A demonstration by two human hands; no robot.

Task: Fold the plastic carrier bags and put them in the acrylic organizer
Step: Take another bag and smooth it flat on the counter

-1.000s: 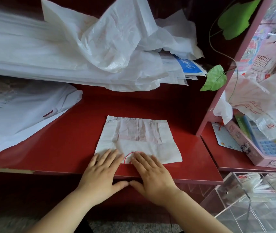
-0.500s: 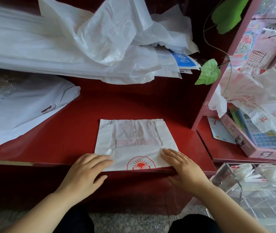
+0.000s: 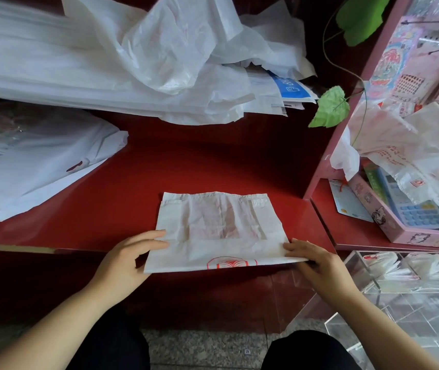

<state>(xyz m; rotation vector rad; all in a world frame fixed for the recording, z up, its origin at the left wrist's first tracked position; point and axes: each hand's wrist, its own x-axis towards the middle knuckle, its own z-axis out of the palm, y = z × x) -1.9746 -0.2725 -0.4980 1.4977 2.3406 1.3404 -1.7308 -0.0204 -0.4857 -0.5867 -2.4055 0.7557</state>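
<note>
A flattened white plastic carrier bag [image 3: 221, 228] with a red emblem lies near the front edge of the red counter [image 3: 213, 161], its near edge lifted past the counter's lip. My left hand [image 3: 127, 260] pinches the bag's near left corner, thumb on top. My right hand [image 3: 317, 263] pinches the near right corner. The clear acrylic organizer [image 3: 400, 287] stands low at the right, with folded bags in its compartments.
A heap of loose white bags [image 3: 159, 54] fills the back of the counter. Flat white bags [image 3: 34, 161] lie at the left. On the right shelf sit a pink box with a calculator [image 3: 413, 212], crumpled bags [image 3: 413, 145] and a green leaf vine [image 3: 330, 108].
My hands slid apart from the middle of the bag's near edge to its two corners, took hold of them, and drew that edge up and toward me.
</note>
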